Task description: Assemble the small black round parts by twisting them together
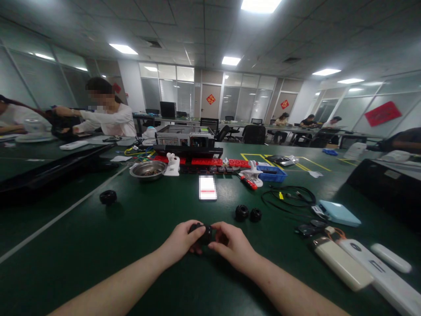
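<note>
Low over the green table, my left hand (185, 237) is closed around a small black round part (206, 235) that looks like a chunky toy wheel. My right hand (233, 244) has its thumb and forefinger curled at the right side of that part, and they seem to touch it. Much of the part is covered by my fingers. Just beyond my right hand lie two similar black wheels, a larger one (241, 212) and a smaller one (255, 214). Another black wheel (108, 197) sits farther off on the left.
Ahead are a phone (208, 188), a metal bowl (148, 170), a blue tray (272, 174) and a red-handled tool (248, 182). A coiled black cable (289, 197), a light-blue case (340, 213) and a cream power bank (343, 263) lie right. A person (110, 114) sits across, left.
</note>
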